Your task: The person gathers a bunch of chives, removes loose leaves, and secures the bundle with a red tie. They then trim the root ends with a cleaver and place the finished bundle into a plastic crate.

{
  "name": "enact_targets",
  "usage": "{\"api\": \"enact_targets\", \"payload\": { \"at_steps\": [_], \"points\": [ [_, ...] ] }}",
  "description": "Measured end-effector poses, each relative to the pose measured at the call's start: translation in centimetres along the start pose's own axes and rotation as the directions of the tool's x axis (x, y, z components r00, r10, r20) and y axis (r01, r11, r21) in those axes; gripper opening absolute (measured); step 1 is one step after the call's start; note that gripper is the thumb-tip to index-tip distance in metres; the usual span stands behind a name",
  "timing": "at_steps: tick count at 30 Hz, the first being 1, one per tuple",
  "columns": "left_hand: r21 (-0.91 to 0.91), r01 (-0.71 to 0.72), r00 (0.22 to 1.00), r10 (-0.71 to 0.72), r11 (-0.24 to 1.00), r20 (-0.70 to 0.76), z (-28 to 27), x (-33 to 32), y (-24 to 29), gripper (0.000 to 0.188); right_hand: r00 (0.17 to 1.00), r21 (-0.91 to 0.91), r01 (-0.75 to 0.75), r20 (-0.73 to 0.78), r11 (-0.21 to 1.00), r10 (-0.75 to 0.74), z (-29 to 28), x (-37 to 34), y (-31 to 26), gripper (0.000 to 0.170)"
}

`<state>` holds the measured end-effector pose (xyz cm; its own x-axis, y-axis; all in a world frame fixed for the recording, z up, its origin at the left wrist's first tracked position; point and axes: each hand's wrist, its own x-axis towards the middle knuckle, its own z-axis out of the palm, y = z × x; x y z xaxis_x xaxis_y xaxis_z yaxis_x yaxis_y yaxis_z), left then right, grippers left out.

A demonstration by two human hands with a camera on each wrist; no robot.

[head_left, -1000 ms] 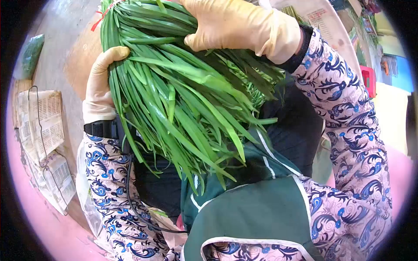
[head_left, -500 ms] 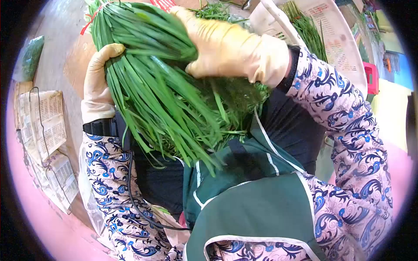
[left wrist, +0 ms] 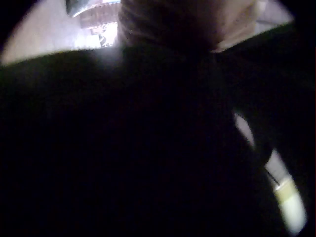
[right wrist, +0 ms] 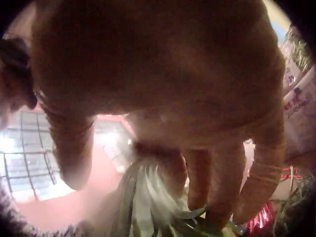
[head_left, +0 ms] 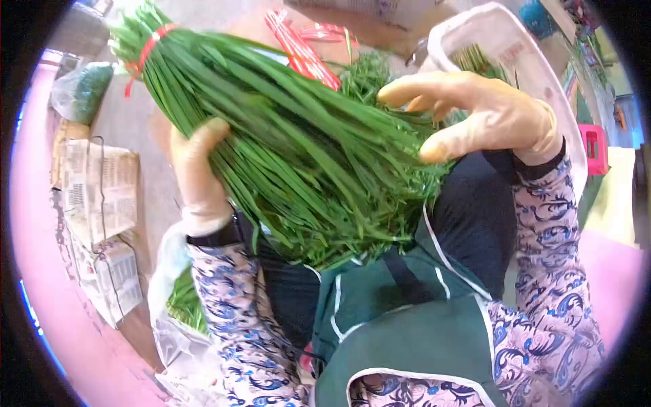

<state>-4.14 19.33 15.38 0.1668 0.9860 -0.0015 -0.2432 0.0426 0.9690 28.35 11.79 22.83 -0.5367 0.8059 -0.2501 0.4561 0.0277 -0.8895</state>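
A big bundle of long flat green leaves (head_left: 291, 129), tied near its pale end with a red band (head_left: 150, 47), lies slanted across the head view. The left hand (head_left: 200, 173), in a cream glove, grips it from below, thumb over the leaves, other fingers hidden beneath. At the loose leaf ends, the gloved right hand (head_left: 485, 119) is spread, thumb and fingers apart, with nothing held between them. In the right wrist view its fingers (right wrist: 222, 177) hang over leaf tips (right wrist: 143, 197). The left wrist view is mostly dark.
Red-and-white ties (head_left: 305, 54) and loose greens (head_left: 366, 78) lie beyond the bundle. A white basket (head_left: 569, 129) with more stalks stands at right, near a pink-red object (head_left: 594, 149). Newspaper (head_left: 115, 190) hangs at left; a plastic bag (head_left: 166, 319) holds greens.
The right hand has come off the leaves, opened and moved right. The bundle has swung so its loose ends point further right, and the left hand has shifted right and down in the view.
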Motion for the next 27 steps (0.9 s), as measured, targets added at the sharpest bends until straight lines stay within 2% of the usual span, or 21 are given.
{"api": "enact_targets", "payload": {
  "at_steps": [2,3,4,6,8,9,10,12,13,14,16,17,20,21,24,27],
  "points": [
    [-0.05,-0.099,0.993,0.096,0.994,-0.064,0.5,-0.6,-0.1,0.043,0.945,0.244,0.056,-0.326,0.968,0.027,-1.5,-0.6,-1.0,0.06],
    [-0.076,-0.109,0.994,0.106,0.991,-0.04,-0.3,-0.7,-1.1,0.051,0.873,0.031,0.101,-0.482,0.994,-0.074,-3.0,-0.4,-0.4,0.057],
    [-0.081,-0.104,0.994,0.101,0.991,-0.032,0.6,-1.5,-0.6,0.056,0.805,-0.001,0.119,-0.585,0.993,-0.097,-2.9,-0.2,-1.7,0.061],
    [-0.045,-0.2,0.976,0.195,0.979,-0.102,3.6,-2.6,-0.3,0.057,0.739,-0.091,0.237,-0.629,0.967,-0.24,-2.5,0.6,-3.0,0.073],
    [0.079,-0.197,0.98,0.197,0.977,0.005,4.7,-2.7,-0.2,0.057,0.772,-0.008,0.329,-0.573,0.944,-0.274,-0.5,3.2,-2.3,0.087],
    [0.145,-0.189,0.982,0.182,0.971,0.06,5.2,-2.6,0.2,0.057,0.825,0.063,0.378,-0.476,0.924,-0.305,1.2,4.2,-2.0,0.092],
    [0.065,-0.13,0.989,0.125,0.989,0.082,6.2,-2.8,0.3,0.058,0.856,0.127,0.427,-0.376,0.895,-0.355,2.6,5.0,-1.6,0.1],
    [-0.095,-0.007,0.991,0.019,0.995,0.129,7.9,-3.4,0.3,0.058,0.774,-0.049,0.481,-0.446,0.876,-0.45,4.5,6.6,0.4,0.105],
    [-0.035,0.016,0.989,-0.011,0.999,0.15,8.3,-3.5,0.4,0.056,0.783,0.003,0.492,-0.44,0.871,-0.44,4.6,6.6,1.3,0.1],
    [-0.095,0.096,0.98,-0.078,0.991,0.182,8.3,-4.0,0.5,0.055,0.792,0.055,0.501,-0.431,0.863,-0.432,4.4,6.5,2.1,0.094],
    [-0.202,0.269,0.94,-0.211,0.942,0.269,8.0,-4.8,0.4,0.054,0.933,0.283,0.282,-0.304,0.917,-0.193,4.0,5.3,2.4,0.083],
    [-0.168,0.277,0.93,-0.221,0.946,0.294,7.5,-4.7,-0.4,0.052,0.902,0.222,0.312,-0.375,0.924,-0.215,4.2,5.6,3.6,0.071],
    [-0.198,0.39,0.877,-0.298,0.899,0.376,6.5,-4.8,-1.8,0.049,0.964,0.124,0.056,-0.266,0.991,-0.021,4.1,4.7,3.5,0.07],
    [-0.234,0.42,0.866,-0.31,0.877,0.391,6.5,-4.9,-2.4,0.047,0.962,0.074,0.063,-0.27,0.995,-0.041,4.1,4.6,3.6,0.068],
    [-0.241,0.452,0.853,-0.336,0.859,0.4,6.6,-4.8,-3.2,0.047,0.978,0.183,0.024,-0.207,0.983,0.014,4.1,4.5,3.9,0.068],
    [-0.221,0.458,0.854,-0.358,0.861,0.378,6.9,-4.8,-2.6,0.047,0.957,0.243,0.044,-0.287,0.969,0.028,4.5,4.4,3.9,0.059]
  ]
}}
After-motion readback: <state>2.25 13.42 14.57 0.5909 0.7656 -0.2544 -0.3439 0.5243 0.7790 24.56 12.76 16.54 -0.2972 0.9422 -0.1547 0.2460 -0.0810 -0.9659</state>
